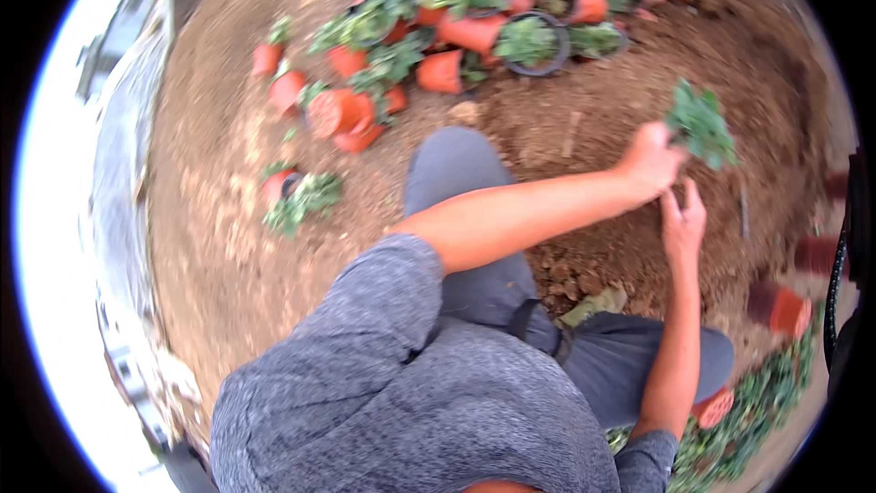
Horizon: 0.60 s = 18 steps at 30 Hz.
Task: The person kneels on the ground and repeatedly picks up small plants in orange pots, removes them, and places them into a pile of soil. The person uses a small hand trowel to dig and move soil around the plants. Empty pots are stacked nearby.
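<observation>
My left hand (651, 162) is closed round the base of a leafy green seedling (703, 126), its leaves standing out past the fingers. Just below it is my right hand (684, 217), thumb and finger stretched up and a little apart, close to the underside of the left hand. Whether they touch the stem or roots is hidden. Both hands are over loose brown soil (630, 256), to the right of my bent knee.
Toppled orange and black pots (470, 32) with green plants lie heaped at the far side. A single potted plant (303, 201) lies at left. An orange pot (780, 308) sits at right, above a strip of greenery (762, 411). A thin grey rod (744, 210) lies on the soil.
</observation>
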### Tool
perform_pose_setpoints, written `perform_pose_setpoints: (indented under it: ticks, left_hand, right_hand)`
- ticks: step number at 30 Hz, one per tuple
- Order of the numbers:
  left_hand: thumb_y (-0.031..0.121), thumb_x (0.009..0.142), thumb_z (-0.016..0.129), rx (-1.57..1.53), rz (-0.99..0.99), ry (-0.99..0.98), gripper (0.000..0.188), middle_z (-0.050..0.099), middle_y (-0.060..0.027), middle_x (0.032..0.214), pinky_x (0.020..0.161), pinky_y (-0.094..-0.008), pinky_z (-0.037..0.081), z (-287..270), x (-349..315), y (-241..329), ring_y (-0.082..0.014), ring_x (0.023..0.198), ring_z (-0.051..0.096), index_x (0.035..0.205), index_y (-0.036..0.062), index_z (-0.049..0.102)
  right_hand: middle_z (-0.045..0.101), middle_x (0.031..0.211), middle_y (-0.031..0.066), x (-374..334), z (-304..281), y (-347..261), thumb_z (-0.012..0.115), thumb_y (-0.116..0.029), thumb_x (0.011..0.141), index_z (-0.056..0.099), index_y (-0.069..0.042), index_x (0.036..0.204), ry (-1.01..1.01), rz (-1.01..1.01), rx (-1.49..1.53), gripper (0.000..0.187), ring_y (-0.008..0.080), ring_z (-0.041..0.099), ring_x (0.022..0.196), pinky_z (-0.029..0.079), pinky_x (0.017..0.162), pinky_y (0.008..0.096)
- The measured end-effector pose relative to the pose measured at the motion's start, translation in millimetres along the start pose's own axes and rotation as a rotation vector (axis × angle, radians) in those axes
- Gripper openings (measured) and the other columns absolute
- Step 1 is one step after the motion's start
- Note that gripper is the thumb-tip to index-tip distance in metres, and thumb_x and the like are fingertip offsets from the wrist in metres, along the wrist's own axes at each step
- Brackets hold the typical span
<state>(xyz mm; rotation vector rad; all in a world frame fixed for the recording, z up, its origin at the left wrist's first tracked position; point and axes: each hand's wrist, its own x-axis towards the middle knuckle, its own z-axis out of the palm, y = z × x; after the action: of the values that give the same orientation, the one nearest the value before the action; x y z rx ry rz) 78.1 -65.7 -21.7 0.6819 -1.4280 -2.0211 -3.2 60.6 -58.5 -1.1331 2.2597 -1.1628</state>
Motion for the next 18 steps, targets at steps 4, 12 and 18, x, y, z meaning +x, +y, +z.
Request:
perform_pose_setpoints:
  ticks: [4, 12, 18]
  left_hand:
    - [0.005, 0.091, 0.060, -0.053, 0.026, 0.002, 0.027, 0.066, -0.0085, 0.112, 0.097, -0.0342, 0.043, 1, -13, 0, -0.0197, 0.105, 0.057, 0.118, 0.0048, 0.062]
    - [0.004, 0.087, 0.063, -0.019, 0.089, 0.128, 0.026, 0.068, -0.0133, 0.106, 0.092, -0.0346, 0.045, 2, -3, -12, -0.0222, 0.100, 0.061, 0.113, 0.0046, 0.063]
    - [0.005, 0.086, 0.063, 0.014, 0.105, 0.214, 0.022, 0.069, -0.0125, 0.099, 0.088, -0.0348, 0.046, 2, 6, -35, -0.0221, 0.095, 0.063, 0.109, 0.0045, 0.064]
  right_hand:
    - [0.062, 0.099, 0.0130, -4, 3, 32, 0.066, -0.015, 0.086, 0.056, 0.006, 0.113, -0.036, -0.020, 0.077, 0.036, 0.0179, 0.056, 0.090, 0.045, 0.083, 0.0311]
    - [0.064, 0.106, 0.0153, 4, -6, 28, 0.066, -0.020, 0.088, 0.052, 0.004, 0.125, -0.040, 0.182, 0.002, 0.046, 0.0208, 0.059, 0.093, 0.046, 0.084, 0.0332]
    - [0.068, 0.103, 0.0168, 17, -14, 23, 0.068, -0.026, 0.086, 0.056, 0.007, 0.119, -0.201, 0.172, -0.041, 0.048, 0.0269, 0.063, 0.090, 0.048, 0.084, 0.0380]
